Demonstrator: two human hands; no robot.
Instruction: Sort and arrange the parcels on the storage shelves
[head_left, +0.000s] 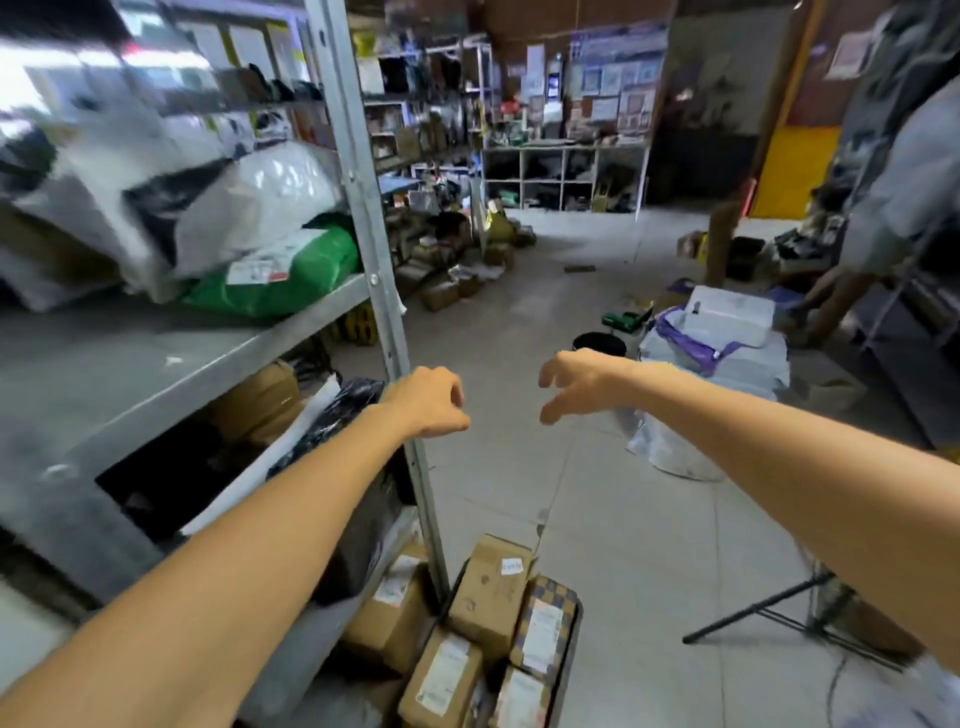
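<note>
Both hands are reaching forward, empty, over the aisle floor. Left hand (428, 402) is curling loosely into a fist, just beside the steel upright (363, 218) of the near shelf rack. Right hand (574, 382) is hanging open, fingers spread and bent clawlike, gripping nothing. Bagged parcels are sitting on the left shelf (130, 364): a green one (311, 275) under white and black bags, blurred. Cardboard boxes (488, 597) are crowding a black crate on the floor near the rack's foot. White sacks (711, 364) are standing far right.
</note>
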